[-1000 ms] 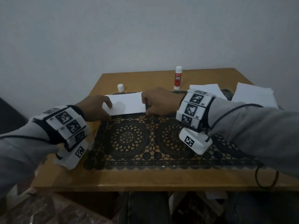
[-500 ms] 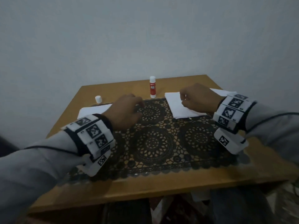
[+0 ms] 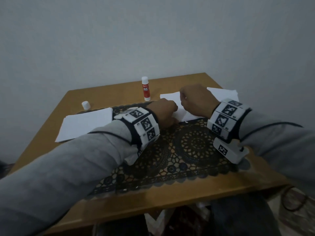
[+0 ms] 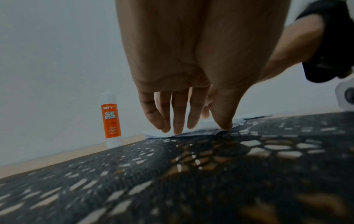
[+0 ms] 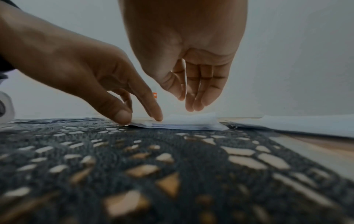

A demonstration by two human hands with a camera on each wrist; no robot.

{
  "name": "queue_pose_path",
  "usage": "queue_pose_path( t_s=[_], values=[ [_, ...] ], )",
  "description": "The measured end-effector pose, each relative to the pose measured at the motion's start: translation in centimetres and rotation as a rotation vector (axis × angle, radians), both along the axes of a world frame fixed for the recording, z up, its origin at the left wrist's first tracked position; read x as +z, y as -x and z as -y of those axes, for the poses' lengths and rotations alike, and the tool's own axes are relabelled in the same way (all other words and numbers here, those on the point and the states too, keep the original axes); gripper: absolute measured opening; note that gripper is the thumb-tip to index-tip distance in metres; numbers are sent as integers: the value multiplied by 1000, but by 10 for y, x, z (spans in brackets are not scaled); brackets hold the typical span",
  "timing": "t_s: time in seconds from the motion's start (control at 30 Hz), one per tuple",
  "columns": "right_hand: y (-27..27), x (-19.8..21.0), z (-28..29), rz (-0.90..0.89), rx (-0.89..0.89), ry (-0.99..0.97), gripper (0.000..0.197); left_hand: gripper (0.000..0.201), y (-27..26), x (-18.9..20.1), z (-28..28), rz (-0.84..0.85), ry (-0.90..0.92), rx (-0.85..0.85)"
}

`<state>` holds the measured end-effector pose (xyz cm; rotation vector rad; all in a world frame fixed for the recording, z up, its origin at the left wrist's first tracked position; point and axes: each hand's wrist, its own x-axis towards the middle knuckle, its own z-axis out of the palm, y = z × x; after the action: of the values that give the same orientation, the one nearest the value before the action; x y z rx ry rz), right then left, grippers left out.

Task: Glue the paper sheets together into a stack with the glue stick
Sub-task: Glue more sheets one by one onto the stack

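A small pile of white paper sheets [image 3: 169, 98] [image 5: 191, 122] lies at the far edge of the black lace mat [image 3: 187, 150]. My left hand [image 3: 166, 113] [image 4: 199, 128] touches the pile's near left corner, thumb at the edge and straight fingers on top. My right hand [image 3: 196, 99] [image 5: 189, 106] hovers just over the pile with its fingers hanging down, holding nothing. The uncapped red-and-white glue stick [image 3: 146, 89] [image 4: 111, 121] stands upright on the table beyond the mat, left of the pile. A separate stack of sheets [image 3: 85, 124] lies flat at the left.
The glue stick's white cap [image 3: 85, 105] stands at the far left of the wooden table [image 3: 119, 206]. More white paper [image 3: 221, 94] [image 5: 306, 125] lies at the far right. A plain wall rises right behind the table. A black cable loop [image 3: 293, 200] hangs at the right.
Both hands left the stack at the left. The right hand reached the middle pile first; the left hand then crossed the mat and now touches that pile's corner.
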<state>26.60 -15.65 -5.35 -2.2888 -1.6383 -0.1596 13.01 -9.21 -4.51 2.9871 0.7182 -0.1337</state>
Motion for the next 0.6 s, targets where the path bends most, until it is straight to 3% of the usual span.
queue_pose_path(
  t_s=[0.33, 0.6],
  values=[
    [-1, -3, -2, -27, -23, 40, 16, 25, -1, 1, -4, 110, 34, -44],
    [-6, -7, -3, -31, -40, 7, 15, 21, 1, 5, -5, 126, 40, -58]
  ],
)
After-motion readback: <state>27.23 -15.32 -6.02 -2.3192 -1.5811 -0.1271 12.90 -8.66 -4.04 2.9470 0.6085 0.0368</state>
